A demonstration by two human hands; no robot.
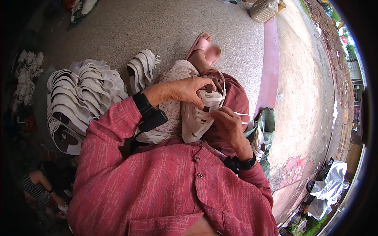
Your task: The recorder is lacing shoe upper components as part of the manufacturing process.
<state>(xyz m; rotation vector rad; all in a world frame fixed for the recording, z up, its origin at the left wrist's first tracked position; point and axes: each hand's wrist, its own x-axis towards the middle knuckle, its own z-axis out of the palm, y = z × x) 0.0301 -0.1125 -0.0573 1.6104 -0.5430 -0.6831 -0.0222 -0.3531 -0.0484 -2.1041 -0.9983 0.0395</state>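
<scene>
An off-white shoe upper (pixel 195 125) lies on my lap, its toe toward my belly and its tongue away from me. My left hand (pixel 191 91) reaches across it, fingers closed on the edge near the tongue. A white shoelace (pixel 245 118) loops out beside my right hand (pixel 229 125). The fingers of that hand are pinched together at the lace holes, with the lace seemingly between them; the fingertips are partly hidden. Another loop of lace curves round the far end of the upper.
Stacked off-white uppers (pixel 67 100) stand on my left, with a smaller stack (pixel 142 69) ahead of them. More uppers lie on a green bag (pixel 267 135) at my right. A plastic jug (pixel 263 11) stands far ahead. Another person's arm (pixel 39 179) shows at lower left.
</scene>
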